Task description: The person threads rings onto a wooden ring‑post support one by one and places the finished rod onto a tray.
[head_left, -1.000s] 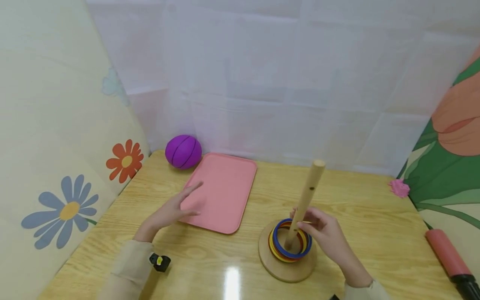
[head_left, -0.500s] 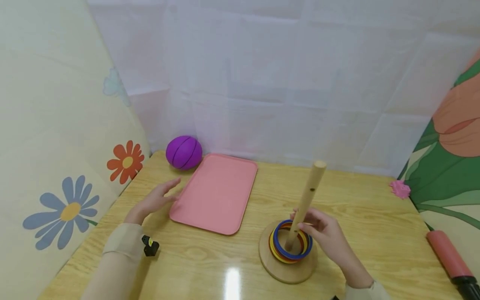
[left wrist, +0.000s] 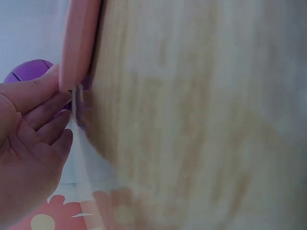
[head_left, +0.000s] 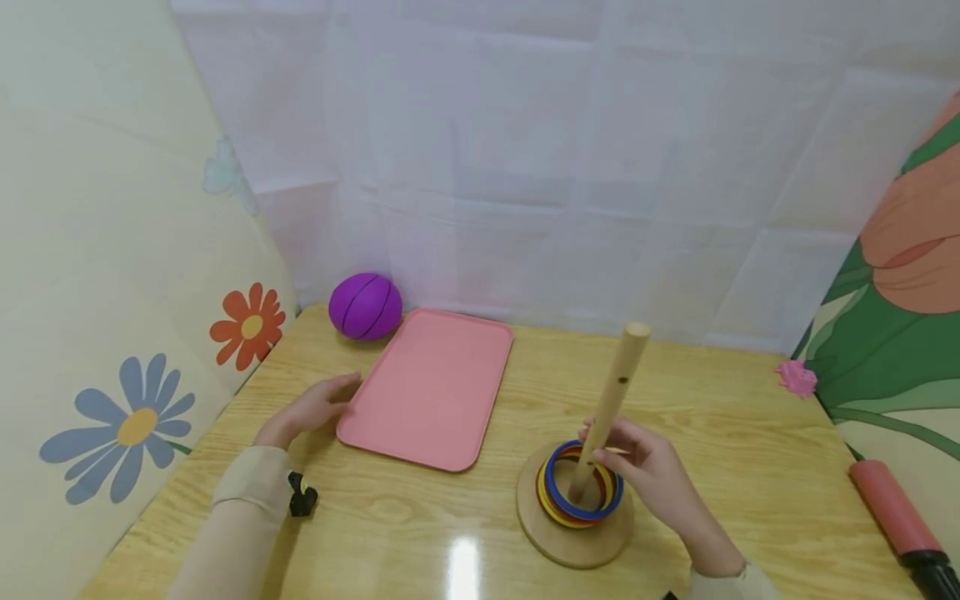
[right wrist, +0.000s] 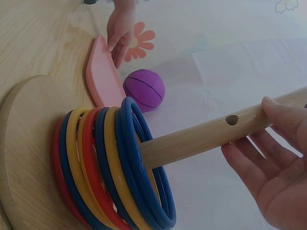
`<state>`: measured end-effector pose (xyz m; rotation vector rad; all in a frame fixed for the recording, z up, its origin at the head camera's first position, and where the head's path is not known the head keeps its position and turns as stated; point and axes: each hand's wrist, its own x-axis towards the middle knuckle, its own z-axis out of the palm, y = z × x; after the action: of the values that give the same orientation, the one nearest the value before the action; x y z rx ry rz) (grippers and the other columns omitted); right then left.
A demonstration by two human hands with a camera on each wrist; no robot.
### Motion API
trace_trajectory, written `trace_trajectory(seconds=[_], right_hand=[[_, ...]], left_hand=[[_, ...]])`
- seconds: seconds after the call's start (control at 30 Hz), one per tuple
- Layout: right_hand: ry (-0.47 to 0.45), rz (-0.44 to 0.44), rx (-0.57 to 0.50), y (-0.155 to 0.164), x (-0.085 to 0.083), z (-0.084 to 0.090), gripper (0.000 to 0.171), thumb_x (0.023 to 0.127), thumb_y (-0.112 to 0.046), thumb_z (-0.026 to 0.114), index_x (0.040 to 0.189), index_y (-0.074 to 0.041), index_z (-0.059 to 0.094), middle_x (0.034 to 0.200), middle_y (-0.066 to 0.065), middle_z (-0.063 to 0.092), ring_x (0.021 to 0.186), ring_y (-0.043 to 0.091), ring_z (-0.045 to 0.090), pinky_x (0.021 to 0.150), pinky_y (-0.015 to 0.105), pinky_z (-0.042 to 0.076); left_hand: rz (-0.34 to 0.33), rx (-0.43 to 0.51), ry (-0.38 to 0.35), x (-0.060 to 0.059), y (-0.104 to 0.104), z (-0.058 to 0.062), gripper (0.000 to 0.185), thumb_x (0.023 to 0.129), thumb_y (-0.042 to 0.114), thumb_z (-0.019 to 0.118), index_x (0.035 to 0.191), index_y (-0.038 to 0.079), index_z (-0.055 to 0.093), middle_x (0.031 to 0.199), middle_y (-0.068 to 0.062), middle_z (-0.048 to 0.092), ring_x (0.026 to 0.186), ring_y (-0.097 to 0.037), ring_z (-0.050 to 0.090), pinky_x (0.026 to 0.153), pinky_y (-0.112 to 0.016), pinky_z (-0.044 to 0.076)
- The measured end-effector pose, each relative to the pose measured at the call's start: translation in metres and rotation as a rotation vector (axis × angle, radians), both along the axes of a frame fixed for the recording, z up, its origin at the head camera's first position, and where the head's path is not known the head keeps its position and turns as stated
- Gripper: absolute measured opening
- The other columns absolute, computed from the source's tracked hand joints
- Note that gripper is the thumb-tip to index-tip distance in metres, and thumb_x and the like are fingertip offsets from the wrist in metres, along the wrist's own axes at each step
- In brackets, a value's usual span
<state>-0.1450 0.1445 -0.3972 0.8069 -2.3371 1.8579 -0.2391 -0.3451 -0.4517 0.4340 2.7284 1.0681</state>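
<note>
The right hand (head_left: 652, 475) rests beside the wooden peg (head_left: 609, 408), which stands on a round base (head_left: 573, 542) near the front of the desk (head_left: 712, 417). Its fingers (right wrist: 273, 158) are loosely curled around the lower shaft, the thumb touching the wood, though not clamped tight. A stack of rings (head_left: 581, 492), blue on top with yellow and red below, sits threaded on the peg down at the base.

The left hand (head_left: 307, 408) lies flat on the desk with fingers relaxed and slightly apart, their tips touching the near left edge of the pink tray (head_left: 431, 387). A purple ball (head_left: 365, 305) sits behind the tray by the curtain.

The peg leans in the head view, and the hand's hold on it looks light. If the hand pushes sideways, the base could tip and the rings slide or the stand topple. Lifting a ring at an angle could jam it against the shaft. The left fingers might also nudge the tray toward the ball and set it rolling.
</note>
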Motion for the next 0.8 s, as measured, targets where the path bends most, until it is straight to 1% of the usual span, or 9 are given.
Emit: trace_trajectory(seconds=[0.1, 0.2, 0.4, 0.6, 0.73, 0.8], right_hand=[[-0.003, -0.008, 0.013, 0.0, 0.0, -0.001, 0.029, 0.091, -0.002, 0.062, 0.119, 0.006, 0.061, 0.112, -0.007, 0.072, 0.1, -0.002, 0.065, 0.082, 0.021, 0.059], [0.0, -0.013, 0.018, 0.001, 0.0, -0.001, 0.029, 0.091, -0.002, 0.062, 0.119, 0.005, 0.062, 0.112, -0.006, 0.072, 0.1, -0.002, 0.065, 0.082, 0.021, 0.059], [0.007, -0.025, 0.018, 0.001, 0.001, -0.001, 0.029, 0.091, -0.002, 0.062, 0.119, 0.006, 0.062, 0.11, -0.01, 0.072, 0.099, -0.002, 0.066, 0.082, 0.021, 0.059], [0.013, -0.035, 0.017, 0.0, 0.0, -0.001, 0.029, 0.09, -0.002, 0.063, 0.118, 0.008, 0.062, 0.109, -0.013, 0.072, 0.098, -0.002, 0.066, 0.081, 0.021, 0.059], [0.016, -0.041, 0.021, 0.0, -0.001, -0.003, 0.029, 0.09, -0.002, 0.063, 0.117, 0.008, 0.062, 0.108, -0.004, 0.074, 0.097, -0.002, 0.066, 0.08, 0.022, 0.06], [0.005, -0.045, 0.029, 0.0, -0.001, -0.004, 0.029, 0.09, -0.003, 0.064, 0.117, 0.007, 0.062, 0.108, 0.007, 0.074, 0.097, -0.002, 0.066, 0.08, 0.023, 0.06]], left_hand=[[0.005, -0.012, -0.01, -0.001, -0.001, -0.003, 0.053, 0.093, 0.0, 0.054, 0.139, -0.019, 0.034, 0.144, -0.041, 0.031, 0.136, -0.058, 0.024, 0.113, -0.067, 0.021], [0.008, -0.014, -0.015, -0.001, -0.001, -0.004, 0.05, 0.093, 0.0, 0.055, 0.136, -0.019, 0.039, 0.145, -0.04, 0.03, 0.136, -0.058, 0.023, 0.113, -0.067, 0.021], [-0.017, -0.002, -0.012, 0.001, 0.002, -0.002, 0.042, 0.091, 0.001, 0.057, 0.128, -0.018, 0.05, 0.145, -0.041, 0.031, 0.135, -0.059, 0.023, 0.112, -0.068, 0.021], [-0.061, -0.017, -0.025, 0.007, 0.01, 0.0, 0.041, 0.088, 0.01, 0.066, 0.121, -0.013, 0.059, 0.145, -0.039, 0.034, 0.136, -0.059, 0.025, 0.113, -0.068, 0.021], [-0.099, -0.033, -0.008, 0.016, 0.016, 0.0, 0.042, 0.085, 0.016, 0.072, 0.117, -0.009, 0.063, 0.144, -0.038, 0.036, 0.134, -0.058, 0.028, 0.112, -0.067, 0.023], [-0.105, -0.039, 0.0, 0.02, 0.019, 0.0, 0.048, 0.084, 0.017, 0.073, 0.122, -0.009, 0.06, 0.144, -0.038, 0.037, 0.135, -0.057, 0.029, 0.112, -0.067, 0.024]])
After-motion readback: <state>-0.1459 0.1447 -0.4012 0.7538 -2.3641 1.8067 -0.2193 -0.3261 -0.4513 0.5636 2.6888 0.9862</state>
